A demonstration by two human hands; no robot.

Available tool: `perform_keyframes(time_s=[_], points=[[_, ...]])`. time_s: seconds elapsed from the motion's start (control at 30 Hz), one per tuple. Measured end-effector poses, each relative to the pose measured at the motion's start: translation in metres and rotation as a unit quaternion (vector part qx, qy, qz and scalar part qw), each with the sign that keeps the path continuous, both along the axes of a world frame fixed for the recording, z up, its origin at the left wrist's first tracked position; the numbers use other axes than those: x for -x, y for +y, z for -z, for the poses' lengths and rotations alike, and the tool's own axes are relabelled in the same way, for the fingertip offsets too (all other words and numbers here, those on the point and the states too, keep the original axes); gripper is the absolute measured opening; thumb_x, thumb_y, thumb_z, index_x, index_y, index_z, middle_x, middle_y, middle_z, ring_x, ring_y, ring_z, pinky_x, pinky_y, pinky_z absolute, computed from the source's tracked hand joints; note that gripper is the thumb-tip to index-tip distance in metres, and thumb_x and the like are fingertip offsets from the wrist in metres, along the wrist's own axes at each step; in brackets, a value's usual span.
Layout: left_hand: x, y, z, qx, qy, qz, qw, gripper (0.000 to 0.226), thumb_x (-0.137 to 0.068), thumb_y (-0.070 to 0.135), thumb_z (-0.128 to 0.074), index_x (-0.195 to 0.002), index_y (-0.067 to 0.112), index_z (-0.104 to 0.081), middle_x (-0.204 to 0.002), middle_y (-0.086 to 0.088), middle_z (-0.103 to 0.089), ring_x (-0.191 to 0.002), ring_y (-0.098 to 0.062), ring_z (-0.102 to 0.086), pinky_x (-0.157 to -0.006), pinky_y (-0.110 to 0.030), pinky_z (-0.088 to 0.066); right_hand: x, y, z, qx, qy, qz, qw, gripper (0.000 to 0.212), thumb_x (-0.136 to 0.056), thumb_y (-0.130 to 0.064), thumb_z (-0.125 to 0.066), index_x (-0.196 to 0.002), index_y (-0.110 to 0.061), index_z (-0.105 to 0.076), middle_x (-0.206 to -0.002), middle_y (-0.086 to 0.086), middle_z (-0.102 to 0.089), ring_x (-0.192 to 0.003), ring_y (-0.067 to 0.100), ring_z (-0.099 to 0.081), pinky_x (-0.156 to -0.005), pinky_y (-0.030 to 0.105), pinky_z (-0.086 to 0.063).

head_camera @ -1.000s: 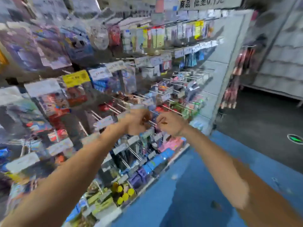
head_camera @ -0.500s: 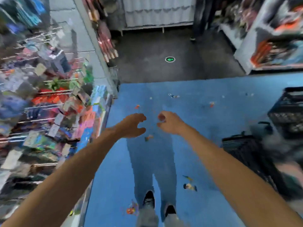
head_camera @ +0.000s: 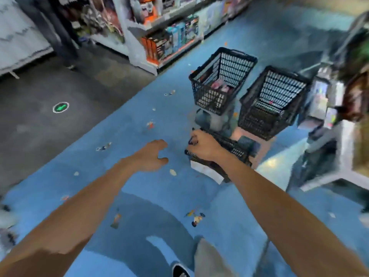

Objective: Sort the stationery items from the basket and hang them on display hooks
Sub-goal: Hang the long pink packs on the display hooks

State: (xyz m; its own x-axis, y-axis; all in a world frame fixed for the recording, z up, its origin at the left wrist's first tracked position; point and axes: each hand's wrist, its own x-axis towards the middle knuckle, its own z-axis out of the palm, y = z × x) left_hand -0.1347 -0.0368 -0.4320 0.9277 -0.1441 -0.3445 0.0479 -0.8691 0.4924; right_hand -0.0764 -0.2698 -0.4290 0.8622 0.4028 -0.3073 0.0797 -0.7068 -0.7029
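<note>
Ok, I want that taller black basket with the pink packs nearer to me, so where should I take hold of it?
Probably by the top rim, coming from above on the side nearest you. The black basket stands open-topped and its mesh walls narrow downward, so the thick rim looks like the firmest edge. No handle shows. The left hand is open and free.

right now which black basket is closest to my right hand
The low black basket just behind your right hand, partly covered by it. The other two, the basket with pink items and the far-right basket, stand raised and farther away.
</note>
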Motion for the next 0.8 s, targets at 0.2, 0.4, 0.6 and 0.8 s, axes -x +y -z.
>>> perform_keyframes(time_s=[0.2,0.4,0.6,0.8], points=[[-0.122,-0.06,-0.012,0.014,-0.028,0.096,0.995,0.064,-0.094,0.016,-0.073,-0.149,0.004,-0.044,-0.151,-0.015,-0.045,-0.137,-0.031,-0.048,-0.106,-0.027,-0.035,-0.063,-0.073,0.002,-0.012,-0.009,0.155,0.988,0.052,-0.096,-0.034,-0.067,-0.139,-0.013,-0.047,-0.136,0.004,-0.055,-0.115,0.024,-0.058,-0.085,0.034,-0.046],[-0.263,-0.113,-0.019,-0.002,-0.041,0.174,0.984,0.056,-0.094,0.013,-0.071,-0.143,-0.003,-0.048,-0.144,-0.021,-0.049,-0.125,-0.029,-0.053,-0.093,-0.029,-0.038,-0.179,-0.117,0.009,-0.053,-0.003,0.258,0.965,0.064,-0.096,-0.037,-0.068,-0.149,-0.014,-0.04,-0.145,0.001,-0.047,-0.117,0.021,-0.055,-0.079,0.029,-0.048],[-0.391,-0.141,-0.035,-0.028,-0.035,0.214,0.976,0.056,-0.095,0.022,-0.069,-0.144,0.002,-0.05,-0.146,-0.018,-0.05,-0.135,-0.035,-0.048,-0.109,-0.042,-0.042,-0.295,-0.132,-0.004,-0.097,0.012,0.309,0.946,0.056,-0.097,-0.038,-0.066,-0.143,-0.014,-0.045,-0.136,0.002,-0.054,-0.109,0.018,-0.053,-0.085,0.033,-0.044],[-0.505,-0.161,-0.028,-0.039,-0.027,0.21,0.976,0.063,-0.094,0.024,-0.071,-0.147,-0.001,-0.048,-0.152,-0.02,-0.047,-0.141,-0.036,-0.044,-0.11,-0.035,-0.036,-0.389,-0.138,-0.005,-0.117,0.041,0.349,0.929,0.042,-0.096,-0.03,-0.066,-0.131,-0.016,-0.048,-0.135,0.008,-0.053,-0.114,0.026,-0.058,-0.097,0.043,-0.052]])
